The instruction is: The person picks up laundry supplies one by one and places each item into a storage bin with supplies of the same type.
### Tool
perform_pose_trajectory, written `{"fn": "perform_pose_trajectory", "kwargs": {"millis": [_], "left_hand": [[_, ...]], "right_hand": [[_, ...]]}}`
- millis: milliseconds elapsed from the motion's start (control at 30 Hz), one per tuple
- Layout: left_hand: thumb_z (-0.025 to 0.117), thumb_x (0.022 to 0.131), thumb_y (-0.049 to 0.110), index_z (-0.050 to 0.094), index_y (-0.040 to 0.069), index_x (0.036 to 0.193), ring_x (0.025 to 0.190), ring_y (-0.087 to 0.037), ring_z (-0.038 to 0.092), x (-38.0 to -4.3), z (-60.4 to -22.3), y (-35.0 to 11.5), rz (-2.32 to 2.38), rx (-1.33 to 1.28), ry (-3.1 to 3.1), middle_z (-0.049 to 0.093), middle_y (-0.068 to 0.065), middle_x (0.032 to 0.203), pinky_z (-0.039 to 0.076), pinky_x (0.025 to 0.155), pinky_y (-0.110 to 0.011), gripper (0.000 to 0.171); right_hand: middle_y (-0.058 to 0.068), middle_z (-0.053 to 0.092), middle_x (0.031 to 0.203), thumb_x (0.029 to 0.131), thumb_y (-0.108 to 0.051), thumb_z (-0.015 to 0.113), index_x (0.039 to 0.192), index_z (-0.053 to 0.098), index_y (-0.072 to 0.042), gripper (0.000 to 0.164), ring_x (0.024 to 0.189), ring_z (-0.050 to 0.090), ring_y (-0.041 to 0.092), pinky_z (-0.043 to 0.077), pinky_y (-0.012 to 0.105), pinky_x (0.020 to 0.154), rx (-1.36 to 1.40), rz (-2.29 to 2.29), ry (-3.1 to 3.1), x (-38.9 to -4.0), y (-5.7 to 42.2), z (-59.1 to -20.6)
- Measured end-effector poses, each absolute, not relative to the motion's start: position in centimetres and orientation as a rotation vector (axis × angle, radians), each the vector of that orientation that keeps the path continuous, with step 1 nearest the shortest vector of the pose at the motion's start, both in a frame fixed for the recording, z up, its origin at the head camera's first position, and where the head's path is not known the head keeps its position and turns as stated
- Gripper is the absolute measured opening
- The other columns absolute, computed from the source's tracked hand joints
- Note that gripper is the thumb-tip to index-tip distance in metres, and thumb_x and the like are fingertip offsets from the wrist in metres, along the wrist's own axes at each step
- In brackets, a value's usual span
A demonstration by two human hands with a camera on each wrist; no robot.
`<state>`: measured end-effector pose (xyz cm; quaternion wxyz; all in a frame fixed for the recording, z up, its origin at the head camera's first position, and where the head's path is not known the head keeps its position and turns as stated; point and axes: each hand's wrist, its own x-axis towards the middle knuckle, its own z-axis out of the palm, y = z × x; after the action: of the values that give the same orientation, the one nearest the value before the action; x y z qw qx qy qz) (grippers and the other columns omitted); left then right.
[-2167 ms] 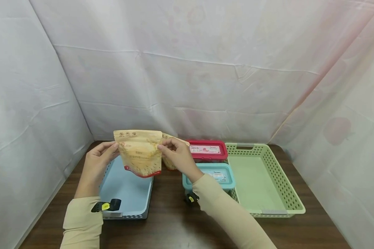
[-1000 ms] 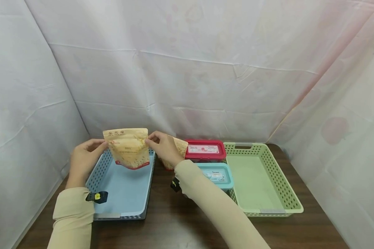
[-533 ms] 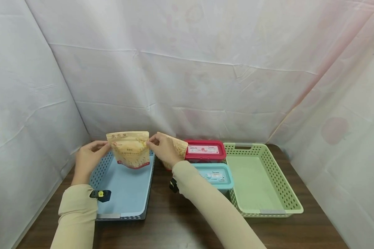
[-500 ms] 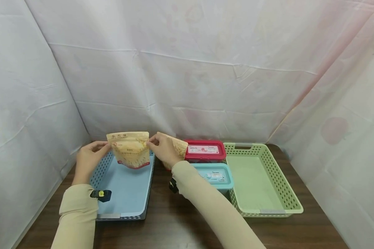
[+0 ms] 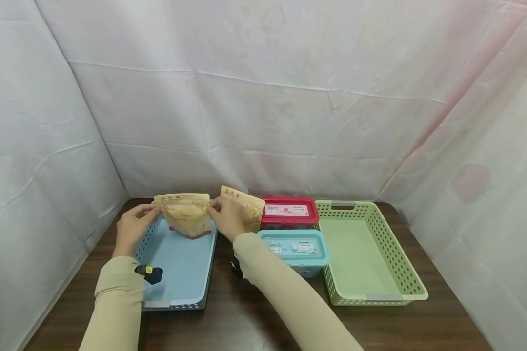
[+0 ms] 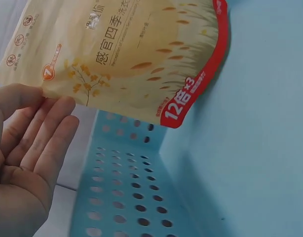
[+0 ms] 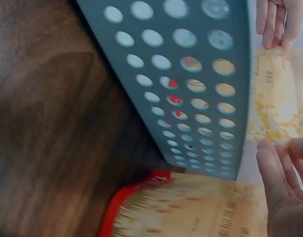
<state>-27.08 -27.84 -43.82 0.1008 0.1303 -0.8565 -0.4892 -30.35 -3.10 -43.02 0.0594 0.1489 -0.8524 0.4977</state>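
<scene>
A cream-yellow stand-up pouch (image 5: pixel 186 217) with a red bottom edge hangs spread between both hands at the far end of the blue basket (image 5: pixel 175 273). My left hand (image 5: pixel 135 226) pinches its left edge near the top between thumb and fingers. On the opposite edge my right hand (image 5: pixel 227 219) pinches it. Through the basket's holes in the right wrist view, red and cream patches of the pouch show, so its lower part is below the rim. A second, matching pouch (image 5: pixel 251 209) stands on the table right of the basket, partly hidden by my right hand.
A red-lidded box (image 5: pixel 290 212) and a teal-lidded box (image 5: pixel 296 251) stand in the middle of the wooden table (image 5: pixel 246 321). To their right is a green perforated basket (image 5: pixel 364 258). White fabric (image 5: pixel 263 122) walls off the back and sides.
Both hands have lowered the pouch toward the blue basket, and its top now leans away. Before that it was carried left from nearer the table's middle. Both hands keep their hold.
</scene>
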Motion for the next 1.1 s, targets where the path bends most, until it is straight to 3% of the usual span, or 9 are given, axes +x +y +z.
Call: {"fn": "perform_pose_trajectory", "kwargs": {"millis": [567, 867, 1100], "left_hand": [[0.056, 0.1, 0.049, 0.058, 0.007, 0.138, 0.121, -0.037, 0.06, -27.9, -44.6, -28.0, -1.523, 0.455, -2.5, 0.062, -0.02, 0.131, 0.041, 0.105, -0.058, 0.057], [0.057, 0.097, 0.055, 0.051, 0.008, 0.146, 0.129, -0.043, 0.048, -27.4, -44.0, -27.7, -1.495, 0.448, -2.57, 0.055, -0.023, 0.139, 0.035, 0.104, -0.067, 0.068], [0.055, 0.094, 0.064, 0.033, 0.01, 0.157, 0.139, -0.048, 0.035, -27.0, -43.5, -27.7, -1.507, 0.317, -2.648, 0.042, -0.024, 0.151, 0.031, 0.106, -0.069, 0.086]], "right_hand": [[0.0, 0.068, 0.091, 0.101, -0.018, 0.063, 0.104, 0.071, -0.009, 0.013, 0.072, 0.058, 0.009, 0.049, 0.024, 0.061, 0.421, 1.621, -2.547, -30.5, -3.8, -43.6], [0.0, 0.068, 0.096, 0.102, -0.017, 0.061, 0.113, 0.07, -0.007, 0.018, 0.078, 0.06, 0.009, 0.051, 0.023, 0.065, 0.425, 1.58, -2.61, -30.4, -3.6, -43.4], [0.01, 0.066, 0.123, 0.102, -0.024, 0.059, 0.137, 0.059, -0.003, 0.04, 0.106, 0.064, 0.018, 0.055, 0.029, 0.082, 0.443, 1.592, -2.676, -29.9, -3.4, -42.8]]}}
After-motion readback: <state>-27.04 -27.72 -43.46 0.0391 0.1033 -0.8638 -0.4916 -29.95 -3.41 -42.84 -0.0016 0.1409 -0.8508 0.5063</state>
